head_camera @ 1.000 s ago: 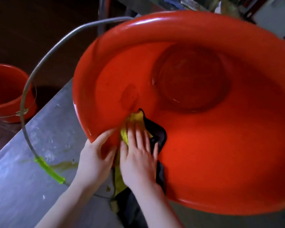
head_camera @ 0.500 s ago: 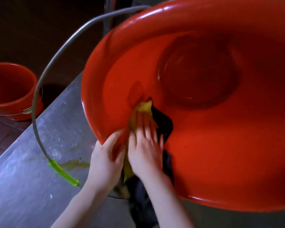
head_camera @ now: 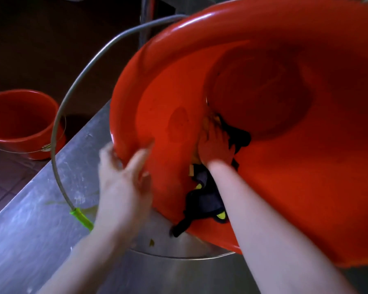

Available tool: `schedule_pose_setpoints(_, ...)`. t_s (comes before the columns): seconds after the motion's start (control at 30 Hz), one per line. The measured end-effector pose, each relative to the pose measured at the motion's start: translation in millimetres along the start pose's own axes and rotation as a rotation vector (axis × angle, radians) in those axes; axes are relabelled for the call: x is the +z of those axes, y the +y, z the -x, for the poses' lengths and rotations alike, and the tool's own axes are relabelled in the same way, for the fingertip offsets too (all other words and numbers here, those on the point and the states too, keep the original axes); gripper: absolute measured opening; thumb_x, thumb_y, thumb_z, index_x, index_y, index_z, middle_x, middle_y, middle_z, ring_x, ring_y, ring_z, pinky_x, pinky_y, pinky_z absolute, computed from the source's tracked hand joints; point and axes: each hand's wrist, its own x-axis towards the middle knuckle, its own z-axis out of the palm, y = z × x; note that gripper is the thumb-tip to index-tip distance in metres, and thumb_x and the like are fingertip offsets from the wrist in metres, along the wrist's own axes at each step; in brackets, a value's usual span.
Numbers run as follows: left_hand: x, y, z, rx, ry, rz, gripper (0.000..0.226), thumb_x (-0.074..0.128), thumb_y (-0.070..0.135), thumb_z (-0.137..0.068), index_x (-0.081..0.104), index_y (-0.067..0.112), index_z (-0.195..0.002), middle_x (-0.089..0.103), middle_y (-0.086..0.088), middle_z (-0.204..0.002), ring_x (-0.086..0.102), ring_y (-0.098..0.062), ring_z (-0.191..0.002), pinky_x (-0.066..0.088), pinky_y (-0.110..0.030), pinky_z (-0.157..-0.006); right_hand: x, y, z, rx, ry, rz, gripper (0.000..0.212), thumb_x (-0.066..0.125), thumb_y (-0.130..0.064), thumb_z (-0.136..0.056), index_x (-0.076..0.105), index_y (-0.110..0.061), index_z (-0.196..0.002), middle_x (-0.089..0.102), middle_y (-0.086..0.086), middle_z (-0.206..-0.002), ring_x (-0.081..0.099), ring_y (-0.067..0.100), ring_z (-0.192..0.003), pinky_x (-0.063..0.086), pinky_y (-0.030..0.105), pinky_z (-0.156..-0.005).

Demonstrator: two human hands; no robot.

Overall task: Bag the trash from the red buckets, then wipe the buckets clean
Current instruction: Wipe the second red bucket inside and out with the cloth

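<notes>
Hands first: the left hand (head_camera: 123, 177) comes up from the lower left to the near rim of the tipped bucket (head_camera: 285, 198). It is blurred, but its thumb seems to lie over the rim onto the inner wall with the fingers (head_camera: 107, 150) behind on the outside, pinching the rim between them. The right forearm reaches in through the mouth, and the right hand (head_camera: 216, 145) lies palm-down deep on the inner wall just short of the base, fingers close together and flat, pressing the cloth (head_camera: 204, 200).

There are two red buckets, one cloth and two hands. The cloth is dark with yellow patches; it trails from under the right hand down the wall and over the rim.

The tipped bucket rests on the metal table (head_camera: 30, 230), its mouth facing the person and its base pointing away, so its long axis runs away from the camera. Its wire handle (head_camera: 87, 68) arcs out to the left, and the green grip (head_camera: 81, 218) touches the table. The second bucket (head_camera: 19, 124) stands upright on the floor (head_camera: 0, 187) at the left, well apart.
</notes>
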Motion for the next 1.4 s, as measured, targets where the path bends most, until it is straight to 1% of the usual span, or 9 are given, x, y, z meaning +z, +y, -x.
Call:
schedule_pose_setpoints(0.1,-28,9,-26,0.245,0.153,-0.141,0.057,0.046,0.013,-0.085,0.048,0.033,-0.138,0.034,-0.012,-0.128,0.048,-0.020,-0.106,0.042,-0.026,-0.097,-3,11,4,-0.017,-0.032,0.061,0.053,0.021,-0.045,-0.102,0.006,-0.040,-0.153,0.004,-0.016,-0.162,0.005,0.012,-0.149,0.001,0.056,-0.117)
schedule_pose_setpoints(0.2,-29,9,-26,0.216,0.091,-0.199,0.035,0.041,0.024,-0.089,0.054,0.031,-0.121,0.043,-0.010,-0.107,0.052,-0.032,-0.071,0.054,-0.043,-0.070,-8,38,19,0.016,-0.027,0.210,0.054,0.019,-0.047,-0.100,0.007,-0.040,-0.153,0.009,-0.015,-0.161,0.008,0.015,-0.149,0.001,0.056,-0.116)
schedule_pose_setpoints(0.3,-10,5,-3,0.123,-0.009,-0.132,0.012,0.046,0.018,-0.084,0.052,0.022,-0.094,0.044,-0.007,-0.093,0.048,-0.030,-0.057,0.049,-0.040,-0.060,-23,65,28,0.034,0.032,0.384,0.052,0.021,-0.045,-0.101,0.015,-0.038,-0.151,0.019,-0.013,-0.159,0.014,0.018,-0.147,0.005,0.057,-0.115)
schedule_pose_setpoints(0.5,30,10,30,-0.121,0.001,-0.003,0.030,0.061,0.000,-0.081,0.048,0.025,-0.090,0.042,-0.003,-0.091,0.047,-0.027,-0.053,0.040,-0.032,-0.057,-39,59,26,-0.025,-0.104,0.409,0.056,0.027,-0.040,-0.100,0.007,-0.037,-0.153,0.007,-0.013,-0.162,0.004,0.015,-0.149,0.001,0.062,-0.115)
schedule_pose_setpoints(0.6,39,6,38,-0.204,-0.004,-0.006,0.023,0.064,0.010,-0.086,0.049,0.027,-0.089,0.045,-0.004,-0.088,0.051,-0.037,-0.063,0.047,-0.043,-0.067,-10,18,71,-0.144,-0.100,0.212,0.060,0.029,-0.040,-0.100,0.000,-0.036,-0.153,-0.006,-0.015,-0.162,-0.001,0.006,-0.148,0.005,0.059,-0.117)
schedule_pose_setpoints(0.77,35,-8,40,-0.206,-0.037,0.082,0.022,0.065,0.012,-0.086,0.050,0.028,-0.089,0.053,-0.001,-0.087,0.053,-0.028,-0.077,0.045,-0.041,-0.067,18,-19,159,-0.349,0.031,0.109,0.057,0.018,-0.048,-0.095,0.017,-0.037,-0.151,0.020,-0.012,-0.160,0.020,0.016,-0.146,0.018,0.052,-0.115)
schedule_pose_setpoints(0.93,32,-11,40,-0.188,-0.050,0.082,0.026,0.068,0.016,-0.085,0.046,0.031,-0.089,0.053,-0.001,-0.085,0.053,-0.028,-0.071,0.046,-0.040,-0.066,8,1,89,-0.187,-0.006,0.146,0.058,0.027,-0.045,-0.100,0.006,-0.038,-0.153,0.000,-0.014,-0.162,0.005,0.006,-0.148,0.011,0.048,-0.119)
schedule_pose_setpoints(1.13,33,-9,38,-0.193,-0.048,0.101,0.025,0.066,0.018,-0.087,0.044,0.031,-0.087,0.047,0.011,-0.078,0.050,-0.024,-0.070,0.044,-0.040,-0.064,-4,-5,-1,0.005,-0.086,0.085,0.055,0.024,-0.038,-0.101,0.005,-0.038,-0.153,0.003,-0.013,-0.162,0.003,0.012,-0.149,0.003,0.055,-0.118)
schedule_pose_setpoints(1.4,30,-3,36,-0.196,-0.079,0.072,0.026,0.065,0.012,-0.087,0.046,0.029,-0.088,0.047,0.009,-0.078,0.051,-0.033,-0.069,0.048,-0.048,-0.067,12,-9,148,-0.406,-0.024,0.042,0.062,0.025,-0.046,-0.092,0.020,-0.033,-0.152,0.018,-0.008,-0.161,0.018,0.017,-0.147,0.016,0.049,-0.116)
